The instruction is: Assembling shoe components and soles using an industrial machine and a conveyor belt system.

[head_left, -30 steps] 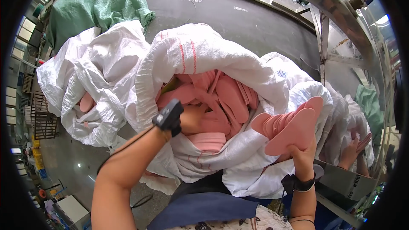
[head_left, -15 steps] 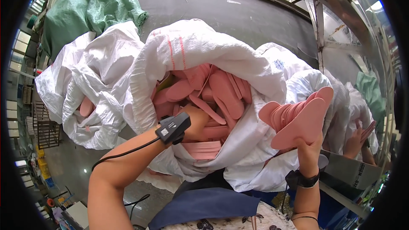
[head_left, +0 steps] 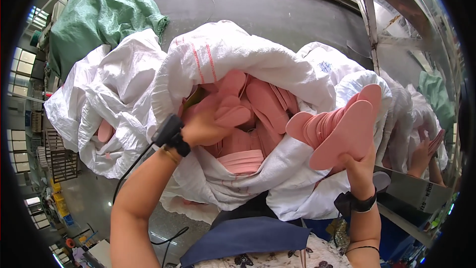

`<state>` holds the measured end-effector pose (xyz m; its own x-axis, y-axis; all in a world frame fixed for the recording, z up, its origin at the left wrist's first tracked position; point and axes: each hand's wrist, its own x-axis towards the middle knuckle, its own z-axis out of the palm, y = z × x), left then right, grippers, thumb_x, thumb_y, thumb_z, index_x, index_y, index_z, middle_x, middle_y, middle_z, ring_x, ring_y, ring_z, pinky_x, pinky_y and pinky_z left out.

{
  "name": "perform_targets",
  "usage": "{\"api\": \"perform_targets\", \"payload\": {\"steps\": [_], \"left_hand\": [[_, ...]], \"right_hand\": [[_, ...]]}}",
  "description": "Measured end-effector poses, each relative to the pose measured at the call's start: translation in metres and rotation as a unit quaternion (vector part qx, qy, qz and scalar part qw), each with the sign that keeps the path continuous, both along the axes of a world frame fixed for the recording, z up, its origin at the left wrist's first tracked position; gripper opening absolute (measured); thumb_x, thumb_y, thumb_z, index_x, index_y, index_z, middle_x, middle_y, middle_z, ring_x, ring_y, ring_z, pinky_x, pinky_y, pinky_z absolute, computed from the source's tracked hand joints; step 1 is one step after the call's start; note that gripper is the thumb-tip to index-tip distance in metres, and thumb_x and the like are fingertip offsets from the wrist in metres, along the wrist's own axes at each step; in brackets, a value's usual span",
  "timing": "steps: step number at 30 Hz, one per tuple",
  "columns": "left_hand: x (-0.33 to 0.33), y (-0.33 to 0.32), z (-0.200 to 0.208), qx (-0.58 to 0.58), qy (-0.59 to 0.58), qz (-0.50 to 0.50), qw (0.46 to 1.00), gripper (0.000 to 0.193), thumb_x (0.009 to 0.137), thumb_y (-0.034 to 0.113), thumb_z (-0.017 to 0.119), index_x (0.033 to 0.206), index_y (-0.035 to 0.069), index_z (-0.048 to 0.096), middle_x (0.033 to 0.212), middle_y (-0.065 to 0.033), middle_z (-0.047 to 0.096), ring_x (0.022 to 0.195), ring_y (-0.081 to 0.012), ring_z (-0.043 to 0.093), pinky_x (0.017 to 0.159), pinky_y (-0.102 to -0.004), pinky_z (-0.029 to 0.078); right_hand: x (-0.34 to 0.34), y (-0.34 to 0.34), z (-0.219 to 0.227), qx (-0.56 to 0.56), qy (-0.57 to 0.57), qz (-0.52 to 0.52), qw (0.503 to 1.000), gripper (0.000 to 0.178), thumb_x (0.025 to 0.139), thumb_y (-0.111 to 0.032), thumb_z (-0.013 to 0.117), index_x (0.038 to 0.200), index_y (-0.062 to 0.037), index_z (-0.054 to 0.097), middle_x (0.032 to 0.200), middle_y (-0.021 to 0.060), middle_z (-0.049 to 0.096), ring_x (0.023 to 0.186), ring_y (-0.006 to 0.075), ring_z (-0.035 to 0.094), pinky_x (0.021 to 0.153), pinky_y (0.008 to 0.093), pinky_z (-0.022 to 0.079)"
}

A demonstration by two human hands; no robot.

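So the left hand [head_left: 202, 129] is down in the mouth of the middle white sack [head_left: 243, 47], over the loose pink insoles [head_left: 267, 101]. It's blurry, so I can't tell if its fingers are pinching one or just touching. I'd peel insoles off one at a time and line the toes up. Over on the right, the right hand [head_left: 359, 164] has its fingers wrapped round the lower end of a fanned pink stack [head_left: 342, 136]. Firm grip there imo, because that fan looks kinda slippy.

Room-wise: the left white sack [head_left: 124, 69] crowds that side, the middle sack's thick rolled rim could snag a wrist, and the right white sack [head_left: 364, 82] sits right by the stack, with a reflective panel [head_left: 404, 54] past it. Straight up out of the mouth looks easiest.
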<state>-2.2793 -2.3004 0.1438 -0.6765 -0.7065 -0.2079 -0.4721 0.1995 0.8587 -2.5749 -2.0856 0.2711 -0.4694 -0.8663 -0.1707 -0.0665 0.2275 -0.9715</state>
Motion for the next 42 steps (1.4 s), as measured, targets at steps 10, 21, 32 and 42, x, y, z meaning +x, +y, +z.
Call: {"api": "perform_targets", "payload": {"steps": [10, 21, 32, 42], "left_hand": [[0.022, 0.002, 0.105, 0.281, 0.264, 0.255, 0.887, 0.036, 0.087, 0.025, 0.072, 0.109, 0.0, 0.059, 0.095, -0.0088, 0.066, 0.084, -0.0159, 0.064, 0.075, -0.0294, 0.053], [0.097, 0.193, 0.073, 0.436, 0.559, 0.361, 0.606, 0.082, 0.094, 0.067, 0.033, 0.142, 0.001, 0.035, 0.139, -0.0136, 0.047, 0.126, -0.026, 0.047, 0.107, -0.0406, 0.037], [0.139, 0.257, 0.055, 0.439, 0.548, 0.349, 0.62, 0.058, 0.091, 0.022, 0.061, 0.138, -0.001, 0.036, 0.128, -0.0151, 0.053, 0.119, -0.0281, 0.054, 0.104, -0.0408, 0.042], [0.142, 0.262, 0.073, 0.38, 0.645, 0.245, 0.616, 0.075, 0.084, 0.026, 0.062, 0.143, -0.002, 0.026, 0.131, -0.0222, 0.048, 0.122, -0.0361, 0.051, 0.104, -0.0475, 0.041]], "right_hand": [[0.06, -0.073, 0.02, -0.067, -0.044, 0.067, 0.995, 0.052, 0.08, -0.012, 0.076, 0.124, 0.0006, 0.051, 0.111, 0.0057, 0.06, 0.102, 0.0128, 0.058, 0.089, 0.0282, 0.047], [0.217, -0.029, -0.022, -0.01, 0.069, 0.355, 0.932, 0.058, 0.084, -0.027, 0.072, 0.126, 0.0018, 0.044, 0.114, 0.0154, 0.058, 0.106, 0.0214, 0.058, 0.091, 0.0348, 0.046], [0.269, -0.001, 0.033, 0.117, 0.288, 0.5, 0.808, 0.065, 0.089, -0.056, 0.054, 0.121, -0.0012, 0.043, 0.089, 0.0248, 0.065, 0.085, 0.0418, 0.064, 0.074, 0.0453, 0.05], [0.051, -0.121, -0.06, 0.22, 0.551, 0.11, 0.798, 0.064, 0.084, -0.053, 0.061, 0.102, 0.0086, 0.06, 0.1, 0.0302, 0.065, 0.097, 0.0442, 0.063, 0.085, 0.0476, 0.049]]}}
